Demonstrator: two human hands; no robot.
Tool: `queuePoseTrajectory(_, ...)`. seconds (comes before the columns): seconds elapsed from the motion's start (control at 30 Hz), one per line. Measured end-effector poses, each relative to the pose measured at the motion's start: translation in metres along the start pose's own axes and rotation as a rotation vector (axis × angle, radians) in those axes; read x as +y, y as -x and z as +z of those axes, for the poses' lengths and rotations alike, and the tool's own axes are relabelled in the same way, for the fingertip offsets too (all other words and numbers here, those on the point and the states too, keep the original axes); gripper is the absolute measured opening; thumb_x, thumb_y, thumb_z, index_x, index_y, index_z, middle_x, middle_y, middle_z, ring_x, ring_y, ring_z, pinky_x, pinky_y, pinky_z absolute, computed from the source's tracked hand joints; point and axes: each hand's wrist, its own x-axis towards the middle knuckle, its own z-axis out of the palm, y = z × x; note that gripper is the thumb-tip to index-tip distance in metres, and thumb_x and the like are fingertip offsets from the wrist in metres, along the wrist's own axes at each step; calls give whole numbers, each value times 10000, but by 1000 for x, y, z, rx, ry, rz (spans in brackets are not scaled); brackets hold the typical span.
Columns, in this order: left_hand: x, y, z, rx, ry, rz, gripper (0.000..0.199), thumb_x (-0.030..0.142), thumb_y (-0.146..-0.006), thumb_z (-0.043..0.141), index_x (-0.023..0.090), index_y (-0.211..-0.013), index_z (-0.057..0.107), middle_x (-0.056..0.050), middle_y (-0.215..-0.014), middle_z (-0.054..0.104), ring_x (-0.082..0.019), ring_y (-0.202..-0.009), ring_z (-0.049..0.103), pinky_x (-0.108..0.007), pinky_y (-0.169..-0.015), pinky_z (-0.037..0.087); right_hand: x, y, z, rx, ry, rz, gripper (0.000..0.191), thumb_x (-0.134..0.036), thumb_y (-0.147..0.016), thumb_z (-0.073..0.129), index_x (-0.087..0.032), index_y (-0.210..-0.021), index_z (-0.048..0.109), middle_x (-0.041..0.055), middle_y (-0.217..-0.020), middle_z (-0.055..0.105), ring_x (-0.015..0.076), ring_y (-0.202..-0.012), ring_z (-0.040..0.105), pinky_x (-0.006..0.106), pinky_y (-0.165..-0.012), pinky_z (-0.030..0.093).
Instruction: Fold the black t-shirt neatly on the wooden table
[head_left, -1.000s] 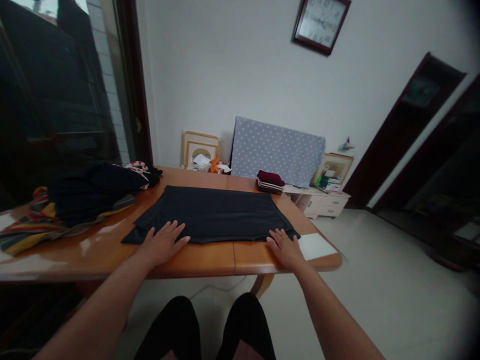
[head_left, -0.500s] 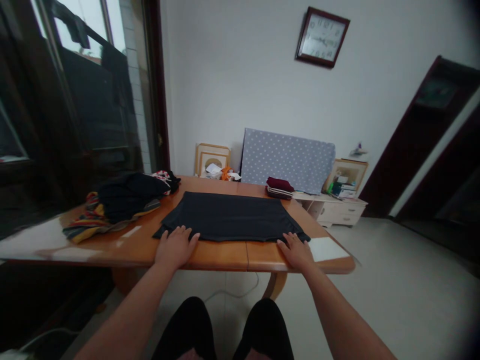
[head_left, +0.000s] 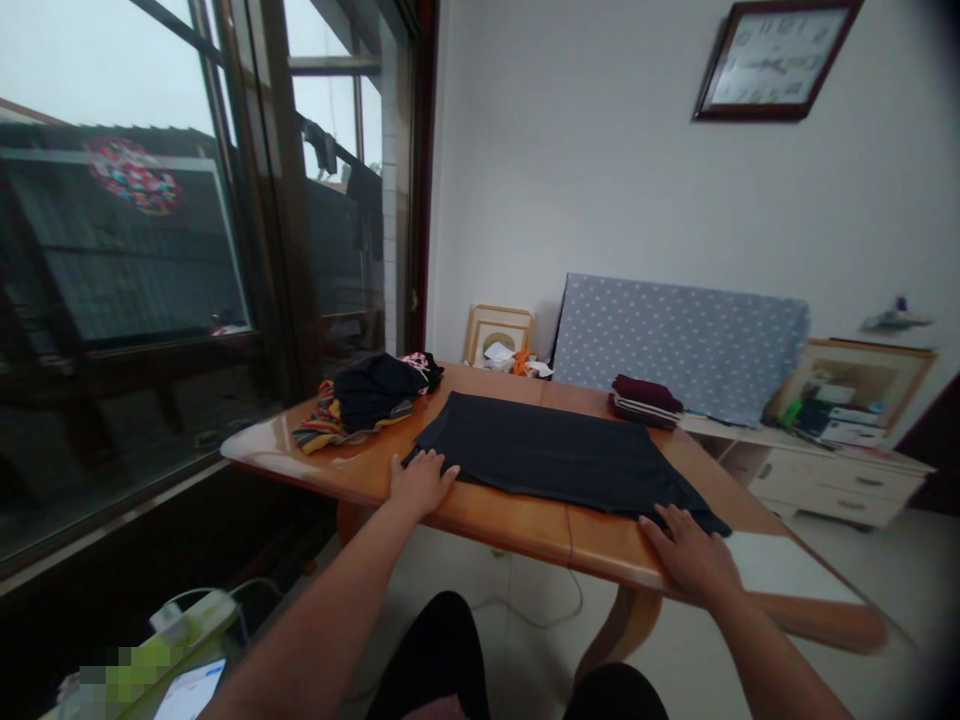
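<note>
A dark garment (head_left: 555, 450) lies flat on the wooden table (head_left: 517, 515), folded into a wide shape; its kind is not clear. My left hand (head_left: 424, 483) rests at its near left corner, fingers stretched out over the edge. At the near right corner lies my right hand (head_left: 690, 550), its fingers spread on the cloth. Neither hand is closed around anything. Left of the garment is a loose heap of clothes (head_left: 375, 390), dark with a striped multicoloured part. A small stack of folded clothes (head_left: 645, 398), maroon on top, sits near the far right edge.
Behind the table stand a cloth with white dots (head_left: 675, 340) draped over something and a white cabinet (head_left: 832, 490). A power strip (head_left: 199, 615) and a phone (head_left: 191, 690) are at lower left. A glass door (head_left: 127, 260) stands on the left.
My view has swung left, so the table and wall appear further right and more of the glass door shows. Both hands stay at the garment's near corners.
</note>
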Motion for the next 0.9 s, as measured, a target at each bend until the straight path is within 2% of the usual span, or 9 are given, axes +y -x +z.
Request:
queuePoseTrajectory(0.17,-8,2,-10,30,-17,-12,466,504,-992,368,233,-1229,664,-136,-1334,654,-317,-1266,560,-639,-1158,152,0,1,-1,18,-2,-8,602,-480,-931,322,-240,-1445,525,124,-1551,436,345,-1462,335,605,-1110,327)
queuePoseTrajectory(0.27,-11,3,-11,77,-19,-17,461,448,-1008,342,219,-1288,627,-139,-1401,605,-299,-1332,510,-596,-1169,178,0,2,-1,20,-6,-14,597,-487,-915,347,-251,-1427,543,124,-1542,449,354,-1456,342,616,-1103,329)
queuePoseTrajectory(0.33,-16,3,-10,53,-11,-20,459,437,-1006,354,221,-1326,602,-134,-1467,547,-293,-1393,448,-597,-1170,183,0,2,-2,18,-9,-15,600,-490,-913,345,-251,-1425,545,127,-1539,451,356,-1457,341,620,-1100,329)
queuePoseTrajectory(0.43,-26,3,-10,5,15,-43,425,418,-991,401,237,-1316,608,-117,-1463,556,-288,-1390,454,-605,-1172,171,-1,3,-4,17,-11,-17,607,-491,-917,329,-243,-1429,540,131,-1541,447,355,-1458,338,623,-1098,329)
queuePoseTrajectory(0.67,-49,10,-23,124,64,-238,398,285,-975,404,226,-1295,634,-106,-1309,673,-267,-1210,606,-483,-1118,331,0,4,-2,24,-15,-16,626,-512,-911,329,-243,-1441,526,136,-1543,442,364,-1450,349,619,-1093,337)
queuePoseTrajectory(0.77,-57,15,-23,129,47,-210,403,272,-966,409,277,-1288,651,-80,-1347,654,-278,-1265,564,-530,-1129,306,1,2,0,19,-29,-6,637,-520,-924,303,-234,-1450,519,137,-1557,422,358,-1454,342,604,-1107,323)
queuePoseTrajectory(0.9,-64,19,-20,76,15,-175,380,293,-952,433,349,-1227,688,-29,-1445,583,-331,-1406,408,-704,-1136,132,1,1,0,25,-42,3,667,-534,-936,266,-207,-1474,489,154,-1555,421,359,-1452,345,604,-1106,319)
